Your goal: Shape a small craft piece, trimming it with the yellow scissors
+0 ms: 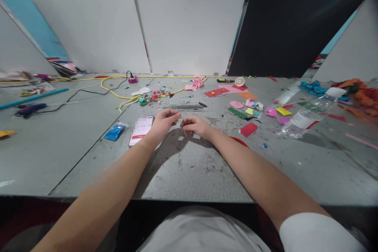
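Note:
My left hand (165, 122) and my right hand (196, 126) are raised close together above the middle of the grey table. Both are closed in a pinch, thumbs against fingertips. Something small and thin seems to be between the fingertips, too fine to name. Just beyond the hands lies a bundle of thin dark wire-like sticks (184, 106). A phone (141, 130) with a timer on its screen lies beside my left wrist. Left of it is a blue packet (115, 131). A red curved edge (239, 141) shows partly behind my right forearm.
A clear plastic bottle (307, 116) stands tilted-looking at the right. Red paper pieces (249, 129), a yellow packet (283, 111) and a utility knife (225, 81) lie right of centre. At the left are a glue gun (31, 109) and a yellow cord (110, 91). White boards (189, 27) stand behind.

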The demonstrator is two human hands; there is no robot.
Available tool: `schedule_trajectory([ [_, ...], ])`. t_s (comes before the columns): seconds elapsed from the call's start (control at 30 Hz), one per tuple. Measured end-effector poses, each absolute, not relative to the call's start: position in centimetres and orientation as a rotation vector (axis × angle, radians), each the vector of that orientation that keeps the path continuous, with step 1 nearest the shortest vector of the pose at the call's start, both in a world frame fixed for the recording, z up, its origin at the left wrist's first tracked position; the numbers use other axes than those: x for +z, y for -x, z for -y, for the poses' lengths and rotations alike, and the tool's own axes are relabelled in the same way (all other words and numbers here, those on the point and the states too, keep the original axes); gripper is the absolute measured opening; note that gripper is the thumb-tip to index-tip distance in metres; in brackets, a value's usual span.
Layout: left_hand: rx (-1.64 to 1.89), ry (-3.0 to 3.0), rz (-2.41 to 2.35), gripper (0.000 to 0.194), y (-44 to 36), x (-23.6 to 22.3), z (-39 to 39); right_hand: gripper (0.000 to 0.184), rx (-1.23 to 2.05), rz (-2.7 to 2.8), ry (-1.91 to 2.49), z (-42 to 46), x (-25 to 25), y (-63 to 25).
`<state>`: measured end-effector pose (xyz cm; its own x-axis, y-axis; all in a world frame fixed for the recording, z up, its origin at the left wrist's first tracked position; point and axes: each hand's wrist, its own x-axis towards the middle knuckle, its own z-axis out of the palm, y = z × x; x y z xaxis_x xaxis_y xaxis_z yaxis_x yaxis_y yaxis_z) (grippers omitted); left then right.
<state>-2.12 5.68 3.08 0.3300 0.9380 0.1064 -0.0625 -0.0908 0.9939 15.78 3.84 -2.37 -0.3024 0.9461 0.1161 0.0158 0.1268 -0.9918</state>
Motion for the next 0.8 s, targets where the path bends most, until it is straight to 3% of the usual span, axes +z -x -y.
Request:
schedule_trajectory([
  [0.8,0.760,-1.787,-0.725,0.028,2.70,2.44,-6.31,0.017,1.324,1.665,0.968,-4.20,-2.60,-16.10],
])
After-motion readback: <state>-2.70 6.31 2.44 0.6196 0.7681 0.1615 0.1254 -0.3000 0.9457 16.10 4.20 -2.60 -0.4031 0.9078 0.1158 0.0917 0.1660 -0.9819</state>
